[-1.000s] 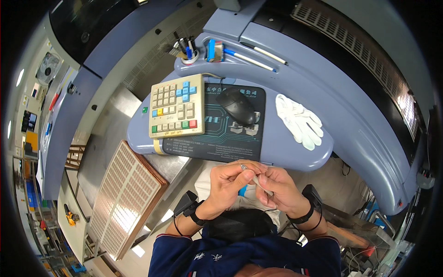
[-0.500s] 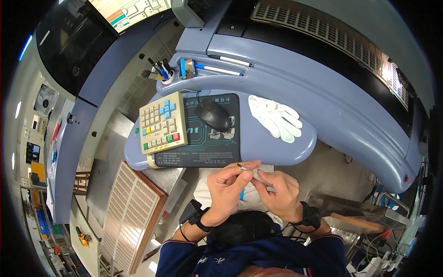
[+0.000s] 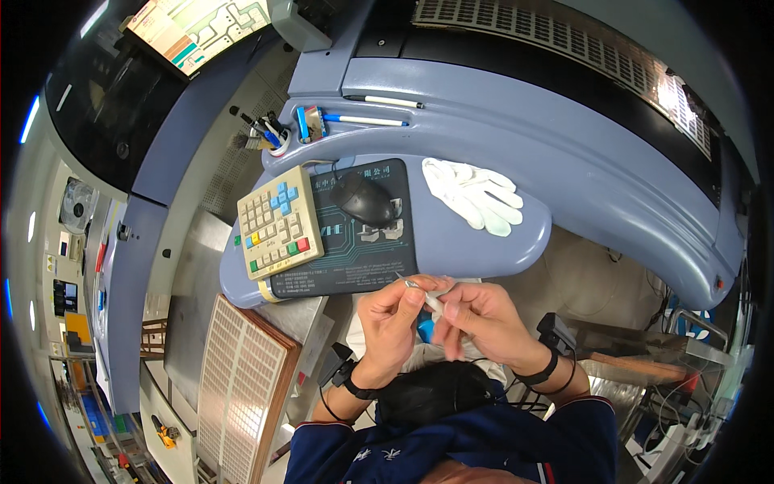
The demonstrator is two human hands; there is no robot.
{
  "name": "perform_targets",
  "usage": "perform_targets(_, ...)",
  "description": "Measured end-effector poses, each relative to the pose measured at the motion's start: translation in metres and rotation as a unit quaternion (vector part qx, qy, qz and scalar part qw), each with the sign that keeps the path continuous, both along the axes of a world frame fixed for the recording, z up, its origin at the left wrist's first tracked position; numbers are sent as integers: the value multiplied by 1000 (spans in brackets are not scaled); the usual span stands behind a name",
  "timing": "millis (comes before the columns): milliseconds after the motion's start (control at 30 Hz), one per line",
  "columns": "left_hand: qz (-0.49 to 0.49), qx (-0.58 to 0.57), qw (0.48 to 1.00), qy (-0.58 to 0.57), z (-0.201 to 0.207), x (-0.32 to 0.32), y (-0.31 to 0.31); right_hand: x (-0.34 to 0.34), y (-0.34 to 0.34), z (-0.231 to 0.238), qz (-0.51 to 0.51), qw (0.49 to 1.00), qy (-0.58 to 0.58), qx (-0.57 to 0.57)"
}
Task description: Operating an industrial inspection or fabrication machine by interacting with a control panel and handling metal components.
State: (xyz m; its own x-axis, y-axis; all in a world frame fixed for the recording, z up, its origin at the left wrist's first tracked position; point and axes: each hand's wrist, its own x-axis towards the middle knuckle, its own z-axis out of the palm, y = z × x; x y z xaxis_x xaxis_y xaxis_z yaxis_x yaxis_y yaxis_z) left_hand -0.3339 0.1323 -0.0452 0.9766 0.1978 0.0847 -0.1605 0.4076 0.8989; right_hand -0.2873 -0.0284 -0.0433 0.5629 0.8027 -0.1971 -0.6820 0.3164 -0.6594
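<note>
Both hands are close together just off the near edge of the blue-grey console shelf. Between thumb and fingers, my left hand (image 3: 389,321) pinches the front of a slim white tool with a pointed metal tip (image 3: 434,304); its exact kind is too small to tell. The tip points up and left toward the mouse pad. My right hand (image 3: 490,321) is closed on the rear of the same tool, its lower fingers blurred. Above them lie a black mouse pad (image 3: 339,281), a black mouse (image 3: 364,202), a beige keypad (image 3: 280,222) and a pair of white gloves (image 3: 474,196).
Pens (image 3: 367,120) lie in the shelf groove beside a pen cup (image 3: 276,143). A stack of patterned panels (image 3: 242,387) leans at the left. A lit screen (image 3: 201,32) is at the upper left. Cables and metal frames (image 3: 637,395) crowd the lower right.
My right hand has turned and shifted its fingers on the tool, with its lower fingers now spread downward. My left hand keeps its pinch. The whole view has tilted slightly.
</note>
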Motion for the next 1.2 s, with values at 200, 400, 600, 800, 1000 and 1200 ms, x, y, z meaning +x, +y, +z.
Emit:
perform_targets(200, 65, 120, 990, -23, 6, 4, -9, -8, -2, 4, -294, 719, -584, -234)
perform_targets(400, 34, 87, 995, -46, 4, 1, -5, 1, -14, 16, -45, 996, -63, -35)
perform_targets(600, 62, 117, 991, 17, 7, 3, -3, -10, 2, 9, -293, 775, -505, -241)
perform_targets(800, 52, 89, 995, -16, 9, 2, -4, -12, 8, -5, -306, 714, -583, -240)
perform_targets(1000, 25, 111, 993, -37, 4, 3, 7, -2, -2, 4, -36, 991, -121, -50)
perform_targets(1200, 2, 95, 992, -88, 2, 7, 10, -8, 3, 4, -115, 965, -202, -123)
